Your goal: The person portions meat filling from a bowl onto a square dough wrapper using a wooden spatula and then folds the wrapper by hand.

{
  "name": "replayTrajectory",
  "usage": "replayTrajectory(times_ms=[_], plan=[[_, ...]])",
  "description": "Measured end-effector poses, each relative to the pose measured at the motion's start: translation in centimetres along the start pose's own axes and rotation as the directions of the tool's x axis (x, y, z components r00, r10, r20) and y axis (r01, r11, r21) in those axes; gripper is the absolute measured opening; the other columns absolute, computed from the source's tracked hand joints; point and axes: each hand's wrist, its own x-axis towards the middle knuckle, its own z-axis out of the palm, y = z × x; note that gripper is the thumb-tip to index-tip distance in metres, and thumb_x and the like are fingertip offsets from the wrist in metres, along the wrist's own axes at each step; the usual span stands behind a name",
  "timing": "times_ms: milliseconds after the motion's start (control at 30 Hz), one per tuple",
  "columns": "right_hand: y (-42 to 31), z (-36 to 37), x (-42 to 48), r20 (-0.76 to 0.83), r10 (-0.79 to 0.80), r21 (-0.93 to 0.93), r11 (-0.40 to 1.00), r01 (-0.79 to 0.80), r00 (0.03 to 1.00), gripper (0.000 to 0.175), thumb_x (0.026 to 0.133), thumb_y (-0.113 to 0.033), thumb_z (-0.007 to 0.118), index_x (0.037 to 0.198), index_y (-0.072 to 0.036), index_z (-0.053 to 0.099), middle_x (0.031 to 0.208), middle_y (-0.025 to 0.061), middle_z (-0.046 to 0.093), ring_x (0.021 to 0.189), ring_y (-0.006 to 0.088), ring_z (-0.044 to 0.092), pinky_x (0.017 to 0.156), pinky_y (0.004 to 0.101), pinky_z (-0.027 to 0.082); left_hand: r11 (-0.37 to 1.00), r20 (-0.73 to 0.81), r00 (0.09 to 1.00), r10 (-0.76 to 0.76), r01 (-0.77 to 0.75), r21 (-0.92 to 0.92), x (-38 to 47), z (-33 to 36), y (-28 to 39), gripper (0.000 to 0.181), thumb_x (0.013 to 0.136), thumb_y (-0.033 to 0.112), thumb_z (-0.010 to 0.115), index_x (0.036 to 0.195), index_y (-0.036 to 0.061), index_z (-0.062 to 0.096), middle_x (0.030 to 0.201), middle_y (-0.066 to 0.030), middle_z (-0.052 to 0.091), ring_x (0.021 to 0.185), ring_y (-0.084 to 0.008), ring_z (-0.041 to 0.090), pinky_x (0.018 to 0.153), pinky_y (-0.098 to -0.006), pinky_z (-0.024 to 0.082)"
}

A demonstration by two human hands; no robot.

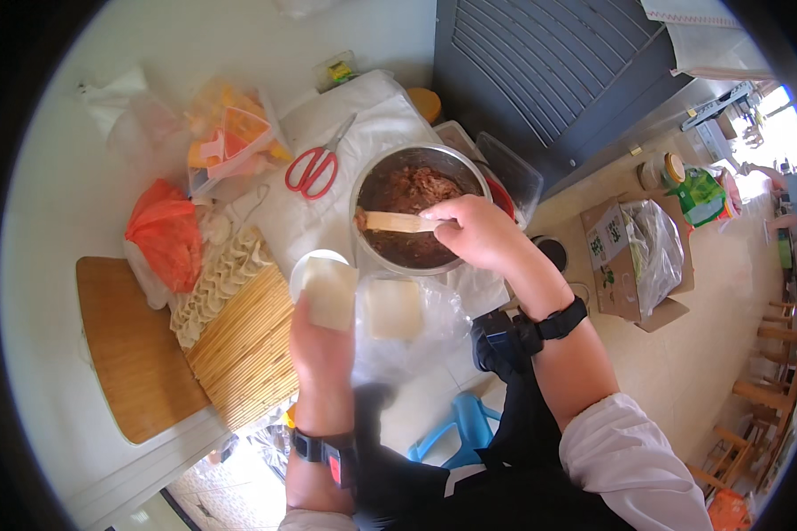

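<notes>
My left hand [320, 338] holds up a square dough wrapper [330, 293], in front of a small white dish [299, 273]. In my right hand [468, 232] is a flat wooden spatula [398, 222], with a bit of filling on its tip. The spatula lies across the mouth of a steel bowl [362, 249] with ground meat filling [425, 189] inside. A stack of wrappers [394, 308] rests on a clear plastic bag between my arms. Left of my left hand, wrapped dumplings [222, 285] stand in rows on a slatted bamboo mat [246, 352].
Red-handled scissors [313, 172] lie beyond the dish. A red plastic bag [167, 232] and a wooden board [139, 352] are at the left. Clear plastic containers [510, 169] stand behind the bowl. On the floor at the right is an open cardboard box [608, 265]; a blue stool [468, 428] is below.
</notes>
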Motion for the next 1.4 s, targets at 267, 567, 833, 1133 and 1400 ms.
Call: replayTrajectory(times_ms=[267, 567, 833, 1133, 1400], plan=[[-0.1, -0.3, -0.1, -0.027, -0.104, 0.279, 0.954, 0.108, 0.994, 0.029, 0.08, -0.008, 0.055, 0.107, -0.001, 0.062, 0.085, 0.0177, 0.066, 0.072, 0.0191, 0.063, 0.067, 0.0287, 0.048, 0.999, -0.031, 0.998, 0.048, -0.047, 0.018, -0.2, 1.2, 0.2, 0.039, 0.097, 0.022, 0.029, 0.126, -0.0007, 0.042, 0.127, -0.0155, 0.05, 0.12, -0.0288, 0.046, 0.104, -0.0427, 0.035], [-3.7, 0.8, -2.6, 0.252, -0.176, 0.399, 0.915, 0.064, 0.951, 0.029, 0.084, -0.002, 0.057, 0.112, 0.003, 0.059, 0.093, 0.0046, 0.067, 0.074, 0.0061, 0.057, 0.065, 0.0223, 0.046, 0.869, 0.118, 0.969, 0.216, -0.246, 0.43, 0.2, 0.1, 0.0, 0.042, 0.098, 0.027, 0.028, 0.13, 0.0016, 0.039, 0.132, -0.0135, 0.044, 0.125, -0.0272, 0.039, 0.106, -0.044, 0.029], [-7.2, 3.2, -3.6, -0.015, -0.396, -0.018, 0.918, 0.396, 0.918, 0.025, 0.081, -0.002, 0.055, 0.106, -0.003, 0.062, 0.083, 0.0148, 0.06, 0.067, 0.0294, 0.06, 0.059, 0.0335, 0.047, 0.901, 0.187, 0.958, 0.218, -0.271, 0.339, -0.8, 1.1, 0.6, 0.044, 0.099, 0.031, 0.027, 0.132, 0.0024, 0.035, 0.134, -0.0113, 0.041, 0.125, -0.0252, 0.038, 0.106, -0.0429, 0.029], [-8.0, 7.5, -4.7, -0.085, -0.568, -0.189, 0.816, 0.546, 0.819, 0.042, 0.075, 0.012, 0.049, 0.114, -0.002, 0.057, 0.084, 0.0153, 0.055, 0.074, 0.0319, 0.058, 0.069, 0.0377, 0.048, 0.952, 0.042, 0.961, 0.274, -0.265, -0.151, -1.2, 2.8, 1.8, 0.041, 0.099, 0.028, 0.03, 0.128, -0.0007, 0.038, 0.129, -0.0106, 0.045, 0.12, -0.0232, 0.043, 0.103, -0.0389, 0.032], [-8.1, 8.0, -5.0, -0.068, -0.633, -0.346, 0.74, 0.577, 0.771, 0.045, 0.073, 0.011, 0.052, 0.115, -0.004, 0.06, 0.085, 0.0124, 0.054, 0.077, 0.0291, 0.056, 0.069, 0.0378, 0.047, 0.947, 0.008, 0.965, 0.263, -0.256, -0.194, -1.0, 2.2, 3.3, 0.045, 0.099, 0.035, 0.025, 0.129, 0.0044, 0.039, 0.132, -0.0089, 0.044, 0.124, -0.0233, 0.039, 0.107, -0.0401, 0.025]])
